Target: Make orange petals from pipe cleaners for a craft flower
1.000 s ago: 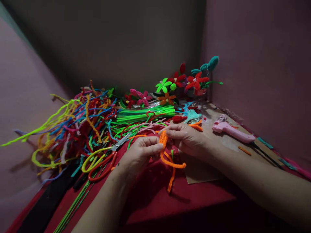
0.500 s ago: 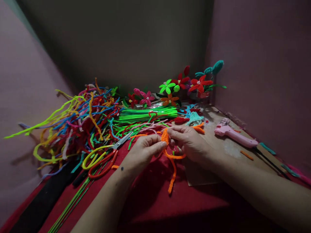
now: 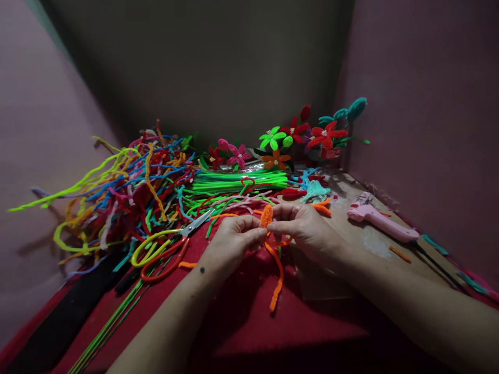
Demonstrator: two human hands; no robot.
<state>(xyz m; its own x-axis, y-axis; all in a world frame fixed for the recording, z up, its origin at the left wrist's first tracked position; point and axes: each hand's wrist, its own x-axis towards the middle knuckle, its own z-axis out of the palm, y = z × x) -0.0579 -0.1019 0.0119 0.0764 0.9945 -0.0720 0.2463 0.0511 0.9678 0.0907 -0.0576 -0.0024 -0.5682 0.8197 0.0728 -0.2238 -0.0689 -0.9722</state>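
Between my two hands is an orange pipe cleaner petal (image 3: 266, 216), a rounded, folded shape held upright, with a loose orange tail hanging down toward the red cloth. My left hand (image 3: 237, 236) pinches its left side between thumb and fingers. From the right, my right hand (image 3: 302, 226) grips it with thumb and index finger; the other fingers are partly hidden. Scissors (image 3: 171, 246) with one yellow and one red handle lie open just left of my left hand. More orange petals (image 3: 323, 208) rest behind my right hand.
A tangled heap of coloured pipe cleaners (image 3: 125, 192) fills the left side. Behind the hands lie a green pipe cleaner bundle (image 3: 241, 180) and finished flowers (image 3: 275, 139). On cardboard (image 3: 331, 280) at right rests a pink glue gun (image 3: 384, 218). Thin green stems (image 3: 105, 332) lie front left.
My right thumb and fingers have shifted lower on the petal, so more of its top shows. The loop below it looks smaller. The whole view has shifted slightly.
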